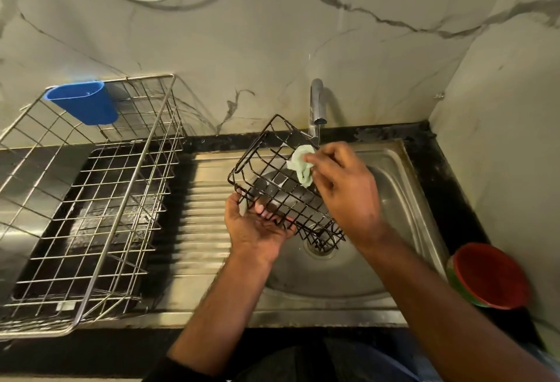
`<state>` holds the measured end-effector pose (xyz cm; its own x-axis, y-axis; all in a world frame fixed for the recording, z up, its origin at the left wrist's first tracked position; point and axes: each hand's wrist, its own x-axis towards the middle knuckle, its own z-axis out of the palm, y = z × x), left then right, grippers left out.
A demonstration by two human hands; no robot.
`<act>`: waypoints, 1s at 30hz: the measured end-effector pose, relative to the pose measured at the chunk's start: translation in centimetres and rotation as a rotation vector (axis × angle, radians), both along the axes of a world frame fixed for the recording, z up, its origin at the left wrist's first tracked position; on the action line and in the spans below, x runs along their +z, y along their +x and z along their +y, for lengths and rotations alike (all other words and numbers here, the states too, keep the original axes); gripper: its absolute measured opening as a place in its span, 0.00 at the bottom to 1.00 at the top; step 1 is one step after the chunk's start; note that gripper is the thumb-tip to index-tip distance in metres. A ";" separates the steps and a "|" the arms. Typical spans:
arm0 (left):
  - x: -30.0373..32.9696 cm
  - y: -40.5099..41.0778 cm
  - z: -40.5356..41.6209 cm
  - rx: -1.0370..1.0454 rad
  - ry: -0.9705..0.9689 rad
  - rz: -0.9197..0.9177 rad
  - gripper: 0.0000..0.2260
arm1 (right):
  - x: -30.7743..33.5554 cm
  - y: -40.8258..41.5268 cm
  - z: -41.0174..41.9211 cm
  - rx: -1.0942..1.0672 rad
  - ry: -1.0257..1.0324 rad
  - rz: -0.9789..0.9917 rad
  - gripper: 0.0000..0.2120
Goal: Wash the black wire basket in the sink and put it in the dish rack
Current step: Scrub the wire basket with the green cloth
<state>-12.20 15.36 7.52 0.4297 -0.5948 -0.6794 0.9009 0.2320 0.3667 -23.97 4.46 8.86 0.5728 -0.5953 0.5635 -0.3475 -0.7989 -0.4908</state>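
Over the steel sink [403,200], the left hand [257,227] gripped the black wire basket [272,181]; right hand [342,187] fingers pinched a green cloth [300,166]. Dish rack [91,200] sat at nine o'clock on the dark bench [454,200], marble wall [272,48] behind.

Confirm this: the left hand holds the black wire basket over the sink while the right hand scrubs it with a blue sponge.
Not quite. In the head view the right hand rubs the black wire basket with a pale green cloth, not a blue sponge. The left hand does hold it over the sink.
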 end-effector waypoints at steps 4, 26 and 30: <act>0.3 0.8 0.0 0.072 -0.068 0.008 0.18 | -1.8 -2.2 -1.2 -0.104 0.183 0.035 0.12; -2.7 2.1 0.7 0.040 -0.080 -0.141 0.23 | 0.5 -2.4 -2.7 -0.051 0.319 0.113 0.15; -2.8 2.4 0.7 0.096 -0.019 -0.123 0.22 | -1.2 -3.6 -4.1 -0.201 0.446 0.269 0.13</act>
